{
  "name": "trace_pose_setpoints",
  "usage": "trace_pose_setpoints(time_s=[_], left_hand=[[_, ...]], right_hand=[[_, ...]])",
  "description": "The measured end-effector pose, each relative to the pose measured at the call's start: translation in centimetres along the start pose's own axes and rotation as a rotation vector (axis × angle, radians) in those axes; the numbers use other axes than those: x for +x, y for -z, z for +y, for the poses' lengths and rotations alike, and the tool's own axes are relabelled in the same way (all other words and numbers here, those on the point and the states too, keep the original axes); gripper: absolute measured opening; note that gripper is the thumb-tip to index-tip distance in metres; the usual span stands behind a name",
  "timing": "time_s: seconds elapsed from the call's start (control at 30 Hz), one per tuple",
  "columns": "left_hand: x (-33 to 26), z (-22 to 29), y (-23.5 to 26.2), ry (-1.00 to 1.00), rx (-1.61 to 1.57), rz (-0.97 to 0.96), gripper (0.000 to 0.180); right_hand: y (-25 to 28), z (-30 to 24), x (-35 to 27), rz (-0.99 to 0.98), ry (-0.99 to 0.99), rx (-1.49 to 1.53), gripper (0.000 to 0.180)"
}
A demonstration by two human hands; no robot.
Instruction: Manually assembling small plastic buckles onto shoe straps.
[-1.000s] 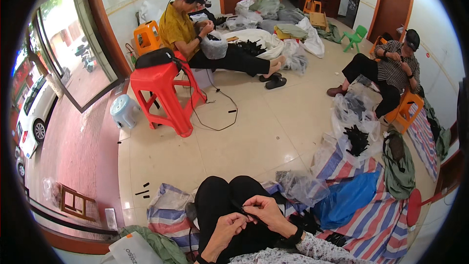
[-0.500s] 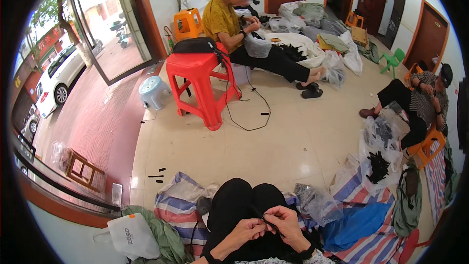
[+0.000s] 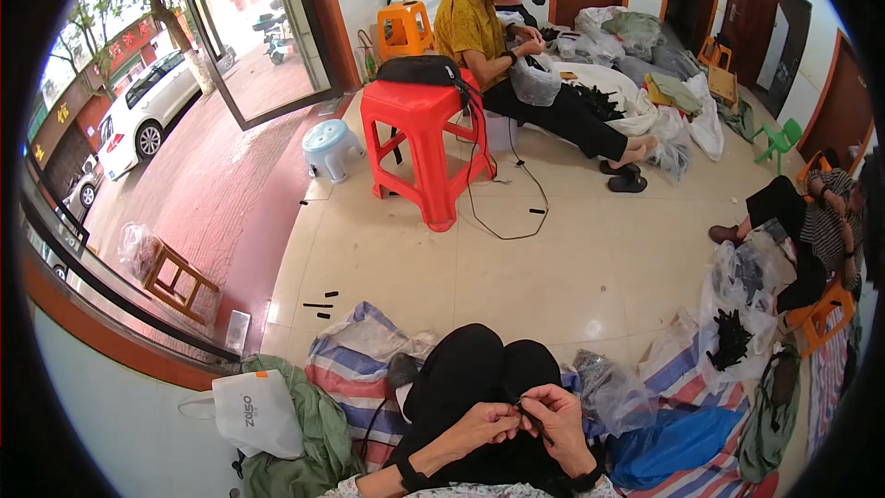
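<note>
Over my black-trousered knees (image 3: 466, 364), both hands are brought close together. My left hand (image 3: 489, 424) is closed in a pinch at one side of a thin black strip (image 3: 526, 420). The fingers of my right hand (image 3: 559, 417) are bent around the same strip, with thumb and forefinger pressed together. Against the dark trousers the strip's ends and exact shape are hard to make out. Beside my right leg lies a clear plastic bag (image 3: 616, 395) with dark contents.
A striped sheet (image 3: 343, 364), a white bag (image 3: 258, 413) and a blue plastic bag (image 3: 678, 443) surround me. Ahead stands a red stool (image 3: 426, 143) carrying a black bag (image 3: 415, 71). Two people sit farther off, one by black pieces (image 3: 595, 101). Small black strips (image 3: 320, 305) lie on the floor.
The view has swung to the left, so the room sits farther right in the picture. Both hands stay together at the black strip, with little visible change in their grip.
</note>
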State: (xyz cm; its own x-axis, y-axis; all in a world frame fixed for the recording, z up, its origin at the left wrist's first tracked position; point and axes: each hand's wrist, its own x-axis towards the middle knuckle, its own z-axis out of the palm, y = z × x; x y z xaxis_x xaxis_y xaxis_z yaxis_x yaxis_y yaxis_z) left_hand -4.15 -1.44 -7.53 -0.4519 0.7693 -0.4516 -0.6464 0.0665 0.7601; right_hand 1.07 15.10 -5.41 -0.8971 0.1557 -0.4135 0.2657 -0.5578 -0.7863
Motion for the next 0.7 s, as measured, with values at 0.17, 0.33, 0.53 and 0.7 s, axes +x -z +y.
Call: trace_pose_setpoints(time_s=[0.17, 0.33, 0.53, 0.7], left_hand=[[0.10, -0.04, -0.12, 0.006, 0.016, 0.001, 0.018], [-0.26, -0.16, -0.71, 0.023, -0.012, -0.011, 0.017], [-0.14, 0.11, -0.34, -0.024, -0.024, -0.025, 0.018], [-0.18, -0.07, -0.01, -0.048, 0.007, -0.029, 0.020]], right_hand=[[0.19, -0.36, 0.00, 0.005, -0.003, 0.003, 0.010], [0.47, 0.05, -0.30, 0.002, 0.001, -0.002, 0.009], [-0.14, -0.43, -0.26, 0.004, 0.014, -0.043, 0.008], [-0.53, -0.35, -0.10, 0.009, 0.016, -0.049, 0.008]])
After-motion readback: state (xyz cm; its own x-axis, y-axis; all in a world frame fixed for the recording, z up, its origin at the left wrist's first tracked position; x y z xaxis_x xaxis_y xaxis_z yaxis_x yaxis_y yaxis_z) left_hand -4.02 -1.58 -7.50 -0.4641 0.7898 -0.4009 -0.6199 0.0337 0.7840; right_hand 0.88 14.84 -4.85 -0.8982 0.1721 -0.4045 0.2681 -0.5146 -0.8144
